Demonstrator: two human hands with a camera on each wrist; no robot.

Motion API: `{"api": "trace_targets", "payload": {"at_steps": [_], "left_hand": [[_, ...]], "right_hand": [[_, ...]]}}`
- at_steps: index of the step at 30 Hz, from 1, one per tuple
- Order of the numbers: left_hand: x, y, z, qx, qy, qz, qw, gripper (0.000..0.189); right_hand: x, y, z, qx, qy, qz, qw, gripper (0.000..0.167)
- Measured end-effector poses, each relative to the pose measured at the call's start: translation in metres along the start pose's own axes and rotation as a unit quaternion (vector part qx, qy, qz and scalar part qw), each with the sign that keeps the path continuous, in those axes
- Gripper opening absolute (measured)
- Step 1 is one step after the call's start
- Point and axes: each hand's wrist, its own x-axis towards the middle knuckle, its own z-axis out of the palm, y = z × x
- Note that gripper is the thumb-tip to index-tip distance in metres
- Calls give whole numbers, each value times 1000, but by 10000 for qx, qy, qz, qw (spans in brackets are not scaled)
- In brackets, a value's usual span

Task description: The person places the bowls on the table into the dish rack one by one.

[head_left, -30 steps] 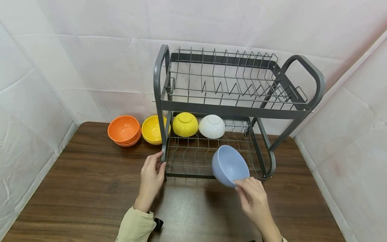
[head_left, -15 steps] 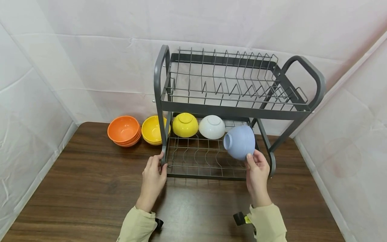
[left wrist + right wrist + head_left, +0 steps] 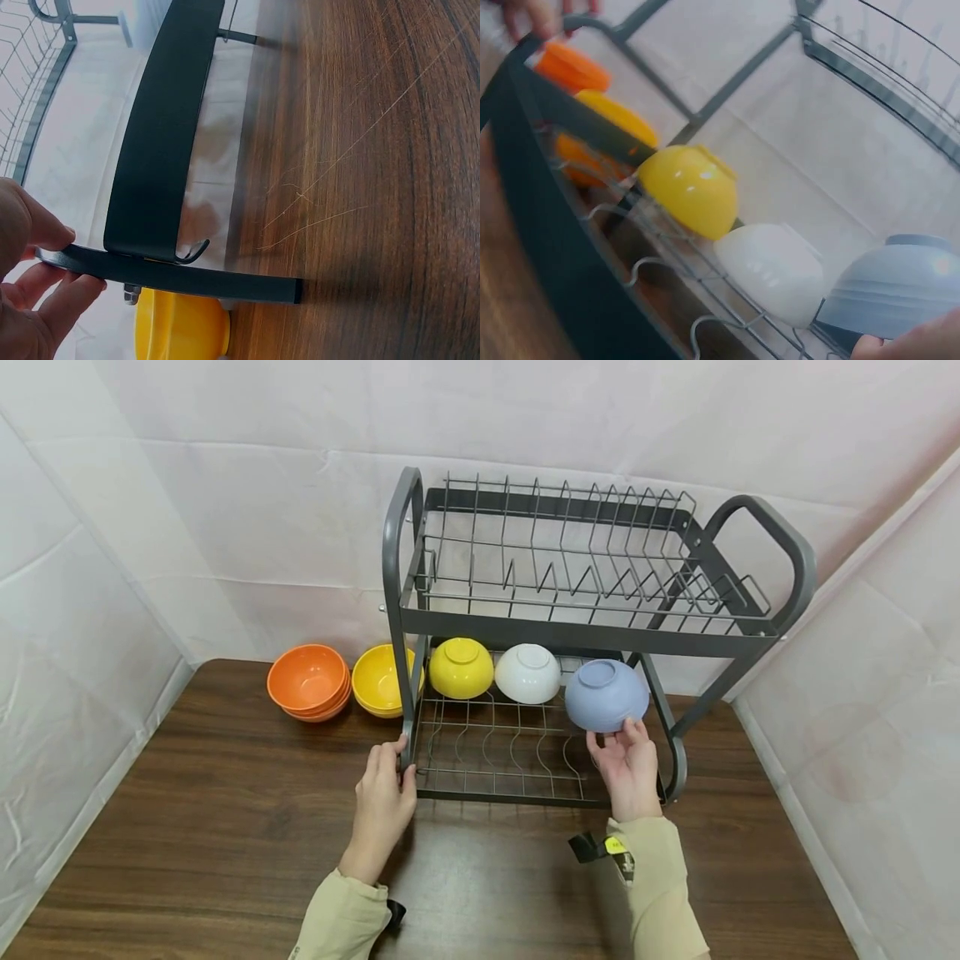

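Observation:
A light blue bowl, turned upside down, is at the right end of the dish rack's lower tier. My right hand pinches its near rim from the front, thumb and fingers at the edge. Left of it, an upside-down white bowl and an upside-down yellow bowl stand in a row on the lower wires. With thumb and fingers, my left hand grips the front left post of the dark grey dish rack; the left wrist view shows this hold closely. Whether the blue bowl touches the wires I cannot tell.
Left of the rack, stacked orange bowls and stacked yellow-orange bowls stand upright on the brown wooden table. The upper tier with its wire plate slots overhangs the lower one. White cloth walls enclose the table.
My right hand has moved the blue bowl back and right into the lower tier, turning it from tilted to upside down. My left hand has stayed on the rack's post.

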Motion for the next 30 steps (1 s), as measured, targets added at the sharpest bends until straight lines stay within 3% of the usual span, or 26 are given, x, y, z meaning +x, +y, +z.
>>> {"api": "trace_targets", "payload": {"at_steps": [3, 8, 16, 30], "left_hand": [[0, 0, 0, 31, 7, 30, 10000, 32], [0, 0, 1, 76, 20, 84, 9999, 32], [0, 0, 2, 157, 32, 158, 9997, 31], [-1, -1, 2, 218, 55, 176, 9996, 32]], "right_hand": [[8, -2, -1, 699, -30, 231, 9973, 37], [21, -1, 2, 1156, 13, 292, 9929, 38], [42, -1, 3, 1271, 540, 316, 9899, 34], [68, -3, 10, 956, 823, 230, 9917, 43]]}}
